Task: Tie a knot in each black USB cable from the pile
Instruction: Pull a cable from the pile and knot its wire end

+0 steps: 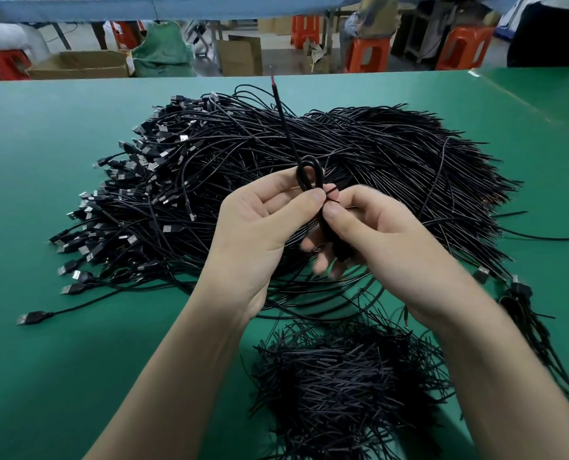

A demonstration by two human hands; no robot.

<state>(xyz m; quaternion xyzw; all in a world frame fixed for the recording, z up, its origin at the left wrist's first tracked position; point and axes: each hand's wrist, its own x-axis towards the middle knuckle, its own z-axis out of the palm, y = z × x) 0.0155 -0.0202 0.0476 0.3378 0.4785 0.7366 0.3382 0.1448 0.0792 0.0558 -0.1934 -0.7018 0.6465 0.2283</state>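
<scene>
We see a green table (60,327). The big pile of cables (359,144) is black, with shiny silver plugs (168,228). One cable (286,129) is black with a red tip (271,82). The heap of short bits (343,376) is black too. The stools (464,48) are orange, the boxes (77,63) brown.

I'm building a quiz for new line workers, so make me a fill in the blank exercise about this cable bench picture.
The left hand and right hand hold one black cable bent into a ____.
The cable's free end points up and shows a ____ tip.
The table is covered in ____.
The USB plugs lie on the ____ side of the big pile.
Missing words: loop; red; green; left.
</scene>
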